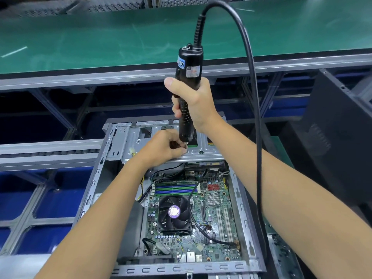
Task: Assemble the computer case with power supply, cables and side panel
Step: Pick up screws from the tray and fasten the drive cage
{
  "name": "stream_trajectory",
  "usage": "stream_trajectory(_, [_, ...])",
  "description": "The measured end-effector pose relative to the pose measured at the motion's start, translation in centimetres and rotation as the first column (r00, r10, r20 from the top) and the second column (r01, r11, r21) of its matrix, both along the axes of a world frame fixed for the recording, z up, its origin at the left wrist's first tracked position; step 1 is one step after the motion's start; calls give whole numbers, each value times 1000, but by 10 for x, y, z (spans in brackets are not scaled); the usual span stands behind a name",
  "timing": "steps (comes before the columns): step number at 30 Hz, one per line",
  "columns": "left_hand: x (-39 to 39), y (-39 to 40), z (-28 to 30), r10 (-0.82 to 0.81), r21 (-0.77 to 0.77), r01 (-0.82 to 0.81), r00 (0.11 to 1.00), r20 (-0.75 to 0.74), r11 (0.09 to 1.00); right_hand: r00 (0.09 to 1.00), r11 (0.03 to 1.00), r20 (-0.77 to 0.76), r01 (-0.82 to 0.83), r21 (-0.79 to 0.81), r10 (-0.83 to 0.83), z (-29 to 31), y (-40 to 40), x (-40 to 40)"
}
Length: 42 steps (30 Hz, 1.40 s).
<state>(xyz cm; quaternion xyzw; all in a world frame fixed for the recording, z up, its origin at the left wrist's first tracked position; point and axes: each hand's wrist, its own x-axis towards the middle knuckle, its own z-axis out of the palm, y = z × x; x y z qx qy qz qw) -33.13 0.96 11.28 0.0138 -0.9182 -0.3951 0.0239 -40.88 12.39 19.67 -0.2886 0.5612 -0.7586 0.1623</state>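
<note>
The computer case [237, 200] lies open on its side on the workstation, its motherboard [211, 210] facing up, the CPU fan [174, 215] near the middle of the board and the RAM slots [175, 189] just beyond it. Across the far end of the case runs a metal drive bracket [201, 152], and the work is there: the right hand [193, 101] is wrapped around an electric screwdriver [186, 97] held upright, its tip down at the bracket's near edge, while the left hand [163, 147] pinches something at the tip, most likely a screw, though it is too small to make out. The step appears to be driving a screw into the bracket. To do it well, the driver should stay square to the hole, the bit seated fully before the trigger is pressed, and the left fingertips should clear the bit once the thread catches. The screwdriver's black power cord [255, 109] loops high and falls along the right side of the case, close over the right forearm; it could drag on the tool or snag the case rim. A dark side panel [340, 137] leans just off the right edge of the case, not yet fitted. Beyond the far end lies a green conveyor belt [100, 37] in a grey aluminium frame [60, 79].
</note>
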Motion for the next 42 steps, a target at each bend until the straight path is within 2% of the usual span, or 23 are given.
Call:
stream_trajectory(7, [-4, -5, -1, 8, 8, -8, 1000, 26, 1000, 999, 1000, -31, -9, 3, 9, 2, -4, 0])
stream_trajectory(14, [-4, -7, 0, -5, 46, 3, 999, 34, 999, 1000, 1000, 14, 5, -24, -4, 5, -1, -5])
stream_trajectory(20, [-4, -2, 2, -32, -37, 35, 997, 69, 999, 1000, 1000, 20, -12, 10, 11, 2, 2, -3])
stream_trajectory(25, [-5, 1, 4, -17, -122, 27, 996, 83, 992, 999, 999, -32, -38, 19, 39, 1, 2, 1])
stream_trajectory(30, [-4, -2, 5, 9, -39, -5, 994, 107, 999, 995, 997, -77, -60, 52, 64, 0, -2, 7])
stream_trajectory(34, [-5, 2, 8, 3, -43, 1, 995, 102, 999, 989, 994, -133, -58, 97, 71, 1, -6, 9])
stream_trajectory(42, [-4, 2, 5, -21, -46, 26, 994, 109, 999, 999, 999, -41, -23, 39, 25, 1, -3, 3])
